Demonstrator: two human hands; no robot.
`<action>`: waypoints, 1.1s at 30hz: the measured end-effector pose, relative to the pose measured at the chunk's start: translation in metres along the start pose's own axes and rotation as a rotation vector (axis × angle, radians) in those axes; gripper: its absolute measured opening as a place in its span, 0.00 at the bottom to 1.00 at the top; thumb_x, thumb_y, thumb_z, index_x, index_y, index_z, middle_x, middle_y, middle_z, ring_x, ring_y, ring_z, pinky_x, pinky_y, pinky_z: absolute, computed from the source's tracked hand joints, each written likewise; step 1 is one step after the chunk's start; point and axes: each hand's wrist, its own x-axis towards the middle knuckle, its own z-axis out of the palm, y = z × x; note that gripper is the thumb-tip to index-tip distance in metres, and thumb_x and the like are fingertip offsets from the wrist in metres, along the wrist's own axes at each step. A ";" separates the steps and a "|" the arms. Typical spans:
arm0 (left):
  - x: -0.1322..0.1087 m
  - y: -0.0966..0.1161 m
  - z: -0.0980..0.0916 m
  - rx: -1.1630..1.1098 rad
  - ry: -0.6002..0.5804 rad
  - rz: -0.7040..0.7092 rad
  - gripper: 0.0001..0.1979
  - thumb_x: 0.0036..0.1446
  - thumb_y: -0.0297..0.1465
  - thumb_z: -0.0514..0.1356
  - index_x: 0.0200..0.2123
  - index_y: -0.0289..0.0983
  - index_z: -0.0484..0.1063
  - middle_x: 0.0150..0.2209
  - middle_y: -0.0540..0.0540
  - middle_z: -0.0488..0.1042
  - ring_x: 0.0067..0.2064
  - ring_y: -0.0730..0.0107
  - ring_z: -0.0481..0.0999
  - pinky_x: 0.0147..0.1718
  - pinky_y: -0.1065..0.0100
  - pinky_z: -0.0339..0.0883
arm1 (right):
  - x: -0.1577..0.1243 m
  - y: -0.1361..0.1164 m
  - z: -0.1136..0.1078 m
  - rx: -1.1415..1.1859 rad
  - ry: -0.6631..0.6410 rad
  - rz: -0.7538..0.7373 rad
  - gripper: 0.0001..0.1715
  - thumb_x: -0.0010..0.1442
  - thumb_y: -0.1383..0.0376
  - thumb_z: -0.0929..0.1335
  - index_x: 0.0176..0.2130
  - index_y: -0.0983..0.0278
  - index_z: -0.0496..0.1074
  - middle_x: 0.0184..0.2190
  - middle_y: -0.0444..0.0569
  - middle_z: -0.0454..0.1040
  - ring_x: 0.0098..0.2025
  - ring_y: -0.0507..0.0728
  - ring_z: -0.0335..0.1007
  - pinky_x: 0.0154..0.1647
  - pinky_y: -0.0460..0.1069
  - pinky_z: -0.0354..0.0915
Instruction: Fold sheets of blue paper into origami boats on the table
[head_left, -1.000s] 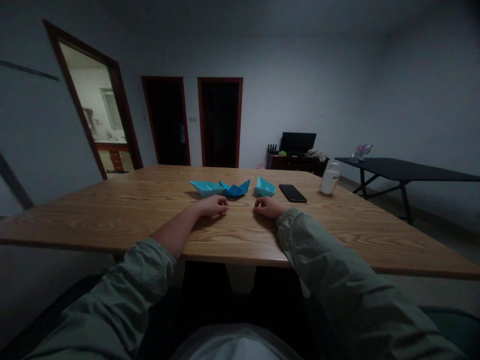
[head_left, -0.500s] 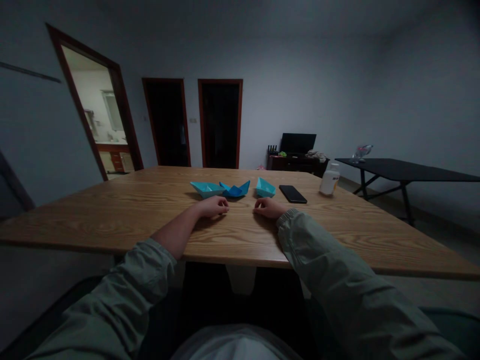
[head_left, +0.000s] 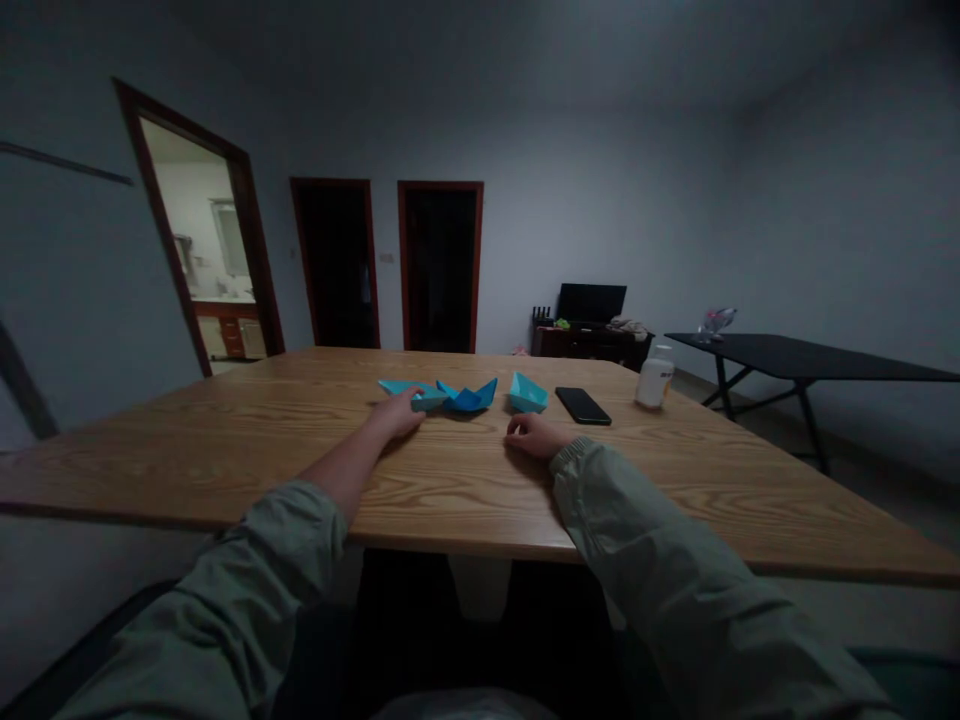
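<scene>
Three folded paper boats stand in a row on the wooden table. My left hand [head_left: 397,415] is at the near side of the leftmost, light blue boat [head_left: 431,402], its bent fingers closed on the near wall and covering part of it. Touching or almost touching that boat on its right is a darker blue paper boat [head_left: 466,400]. Another light blue paper boat [head_left: 528,394] sits farther right, slightly apart. Just in front of it my right hand [head_left: 534,435] rests on the table, fingers loosely curled in, with nothing visible in them.
A black phone [head_left: 583,406] lies right of the boats, and a white bottle [head_left: 655,378] stands beyond it. The wooden table [head_left: 457,500] has its near edge below my forearms. A black folding table [head_left: 795,358] is at the right, and a monitor [head_left: 592,303] on a dark cabinet at the back.
My left hand has moved left and forward from in front of the boats onto the leftmost one. My right hand stays put. The view has tilted up slightly.
</scene>
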 end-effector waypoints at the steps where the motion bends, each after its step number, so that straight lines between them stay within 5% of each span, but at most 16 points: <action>1: 0.002 -0.007 -0.001 0.031 -0.015 -0.002 0.26 0.53 0.39 0.60 0.56 0.43 0.66 0.43 0.41 0.77 0.41 0.58 0.76 0.37 0.65 0.63 | 0.000 -0.001 -0.001 -0.001 0.002 -0.005 0.13 0.57 0.60 0.69 0.40 0.65 0.76 0.31 0.47 0.75 0.29 0.52 0.67 0.27 0.45 0.57; 7: 0.009 -0.028 -0.005 -0.028 0.032 -0.089 0.13 0.52 0.37 0.60 0.41 0.40 0.75 0.43 0.40 0.77 0.44 0.55 0.75 0.41 0.64 0.63 | 0.000 0.002 0.002 0.023 0.016 -0.024 0.11 0.57 0.61 0.69 0.38 0.66 0.75 0.29 0.47 0.73 0.28 0.51 0.65 0.26 0.45 0.55; 12: 0.011 -0.015 -0.020 -0.588 0.258 -0.141 0.10 0.52 0.37 0.59 0.32 0.37 0.72 0.30 0.44 0.75 0.31 0.66 0.72 0.30 0.69 0.60 | 0.007 0.007 0.009 0.143 0.138 -0.096 0.13 0.57 0.62 0.68 0.41 0.66 0.73 0.25 0.43 0.71 0.25 0.50 0.63 0.26 0.45 0.56; 15: 0.005 0.007 -0.027 -1.051 0.168 -0.054 0.11 0.53 0.39 0.57 0.30 0.36 0.68 0.25 0.49 0.69 0.20 0.76 0.63 0.21 0.72 0.54 | 0.009 -0.003 0.009 0.291 0.333 -0.199 0.18 0.58 0.58 0.66 0.45 0.66 0.71 0.27 0.43 0.71 0.26 0.50 0.64 0.28 0.45 0.59; 18: -0.005 0.034 -0.025 -1.231 0.027 0.056 0.13 0.53 0.41 0.58 0.31 0.35 0.67 0.24 0.50 0.68 0.19 0.78 0.61 0.18 0.73 0.50 | 0.007 -0.023 0.007 0.415 0.465 -0.266 0.25 0.59 0.54 0.66 0.52 0.64 0.67 0.36 0.47 0.74 0.26 0.50 0.65 0.29 0.46 0.62; 21: -0.014 0.060 -0.018 -1.248 -0.106 0.161 0.17 0.53 0.44 0.59 0.30 0.34 0.67 0.23 0.50 0.67 0.20 0.78 0.61 0.18 0.73 0.51 | 0.003 -0.043 0.005 0.393 0.584 -0.278 0.30 0.58 0.54 0.67 0.57 0.63 0.63 0.46 0.52 0.73 0.26 0.49 0.67 0.30 0.47 0.63; 24: -0.022 0.078 -0.012 -1.174 -0.172 0.268 0.21 0.54 0.48 0.59 0.34 0.33 0.67 0.23 0.50 0.67 0.21 0.78 0.62 0.20 0.74 0.52 | -0.001 -0.055 0.002 0.268 0.641 -0.251 0.30 0.57 0.58 0.68 0.57 0.62 0.63 0.43 0.51 0.75 0.28 0.52 0.70 0.32 0.47 0.63; 33: -0.048 0.108 -0.018 -0.617 0.250 0.367 0.40 0.53 0.46 0.63 0.64 0.40 0.53 0.30 0.51 0.70 0.28 0.71 0.68 0.29 0.70 0.60 | -0.007 -0.073 -0.001 -0.078 0.624 -0.007 0.19 0.58 0.64 0.64 0.50 0.62 0.71 0.36 0.52 0.78 0.36 0.59 0.73 0.34 0.48 0.57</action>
